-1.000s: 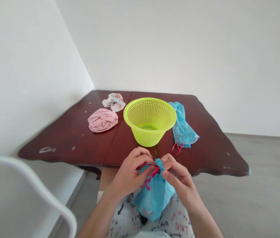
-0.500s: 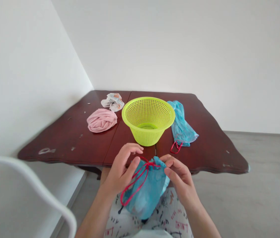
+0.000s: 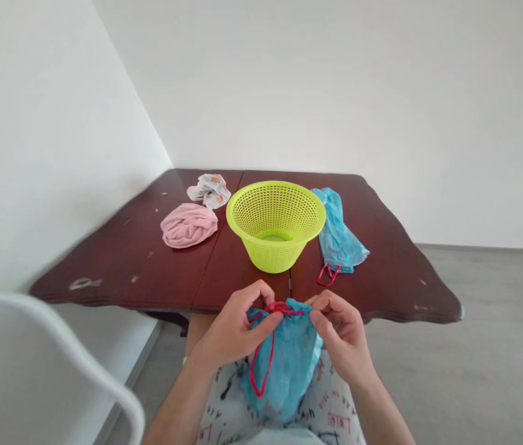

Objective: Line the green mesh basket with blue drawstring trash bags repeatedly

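A translucent blue drawstring bag [image 3: 284, 371] hangs over my lap, just off the front edge of the table. My left hand [image 3: 245, 324] pinches its gathered mouth, thumb and fingertips on the red drawstring [image 3: 264, 368], whose loop dangles down the bag's front. At the mouth's right side, my right hand [image 3: 338, 327] grips the rim between thumb and forefinger. What the bag holds, if anything, I cannot make out. A yellow-green plastic basket [image 3: 274, 256] stands on the table beyond my hands, apart from them.
On the dark red wooden table [image 3: 150, 278], a second blue bag [image 3: 338, 235] with red cord lies right of the basket. A folded pink cloth [image 3: 189, 225] and a crumpled white plastic bag [image 3: 210, 190] lie to its left. A white curved bar [image 3: 71, 352] is at lower left.
My left hand has moved right and closed on the bag's mouth at the drawstring. The bag now hangs straighter and slightly lower. My right hand keeps its hold on the rim.
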